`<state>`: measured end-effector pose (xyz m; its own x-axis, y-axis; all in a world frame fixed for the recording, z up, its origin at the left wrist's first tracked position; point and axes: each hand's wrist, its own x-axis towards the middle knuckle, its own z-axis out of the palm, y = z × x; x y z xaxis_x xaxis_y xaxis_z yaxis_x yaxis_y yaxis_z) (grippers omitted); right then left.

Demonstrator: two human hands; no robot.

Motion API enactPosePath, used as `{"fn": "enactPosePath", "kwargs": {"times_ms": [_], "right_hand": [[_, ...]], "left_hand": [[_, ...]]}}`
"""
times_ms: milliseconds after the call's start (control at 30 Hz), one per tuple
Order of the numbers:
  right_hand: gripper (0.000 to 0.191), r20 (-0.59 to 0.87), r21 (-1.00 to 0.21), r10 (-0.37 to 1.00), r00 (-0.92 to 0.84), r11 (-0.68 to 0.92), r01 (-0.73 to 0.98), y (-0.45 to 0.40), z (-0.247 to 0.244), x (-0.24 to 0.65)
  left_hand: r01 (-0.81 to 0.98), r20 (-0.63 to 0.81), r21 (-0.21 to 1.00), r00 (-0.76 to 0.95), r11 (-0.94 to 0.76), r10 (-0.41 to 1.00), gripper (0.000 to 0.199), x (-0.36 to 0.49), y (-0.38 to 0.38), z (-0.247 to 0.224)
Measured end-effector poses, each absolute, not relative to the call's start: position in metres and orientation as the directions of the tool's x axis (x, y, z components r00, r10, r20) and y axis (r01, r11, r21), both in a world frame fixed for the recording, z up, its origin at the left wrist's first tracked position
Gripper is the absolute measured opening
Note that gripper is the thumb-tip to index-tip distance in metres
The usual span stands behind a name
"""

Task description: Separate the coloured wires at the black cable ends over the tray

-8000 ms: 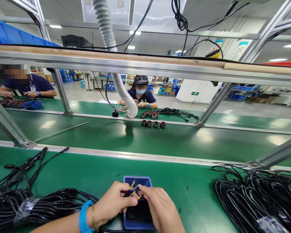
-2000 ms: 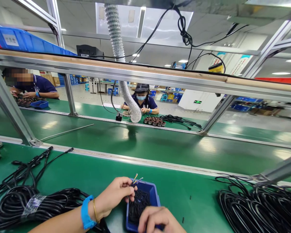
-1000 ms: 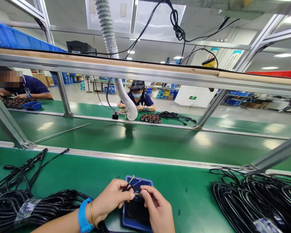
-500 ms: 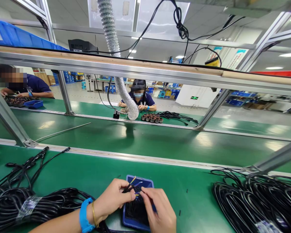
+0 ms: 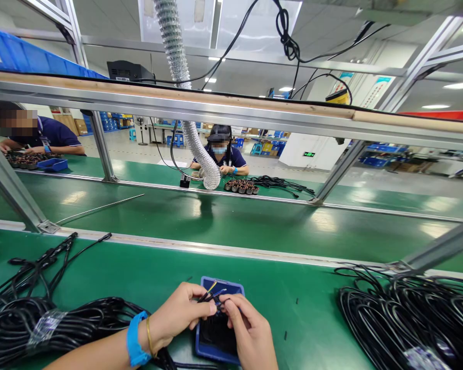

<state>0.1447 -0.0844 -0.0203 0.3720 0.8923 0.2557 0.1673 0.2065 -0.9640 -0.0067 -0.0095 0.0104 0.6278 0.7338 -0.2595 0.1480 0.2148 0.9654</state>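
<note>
Head view: at the tabletop's near edge, our left hand [image 5: 177,321] pinches the wire ends [image 5: 211,296], our right hand [image 5: 247,334] apparently gripping them over the blue tray [image 5: 205,350].

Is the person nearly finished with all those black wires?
Hard to say what is finished. In hand: the left hand pinches a cable end with thin coloured wires, and the right hand works at them above the blue tray. Left, it seems: big black cable bundles on the left and on the right.
</note>
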Motion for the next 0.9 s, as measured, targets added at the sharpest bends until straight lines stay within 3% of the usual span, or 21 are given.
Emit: {"fn": "enactPosePath", "kwargs": {"times_ms": [400,700,800,900], "right_hand": [[0.024,0.381,-0.899,0.9,0.211,0.307,0.312,-0.081,-0.02,0.154],[0.021,0.49,-0.829,0.85,0.192,0.386,0.405,-0.081,-0.021,0.154],[0.023,0.546,-0.764,0.832,0.093,0.45,0.462,-0.08,-0.017,0.158],[0.031,0.648,-0.6,0.758,-0.066,0.563,0.568,-0.079,-0.013,0.166]], "left_hand": [[0.137,-0.249,0.968,0.651,0.211,0.717,0.033,-0.008,-0.009,0.007],[0.136,-0.264,0.963,0.645,0.231,0.717,0.034,-0.008,-0.009,0.011],[0.125,-0.256,0.965,0.65,0.232,0.715,0.036,-0.008,-0.008,0.008],[0.121,-0.258,0.964,0.646,0.238,0.719,0.04,-0.008,-0.008,0.005]]}}
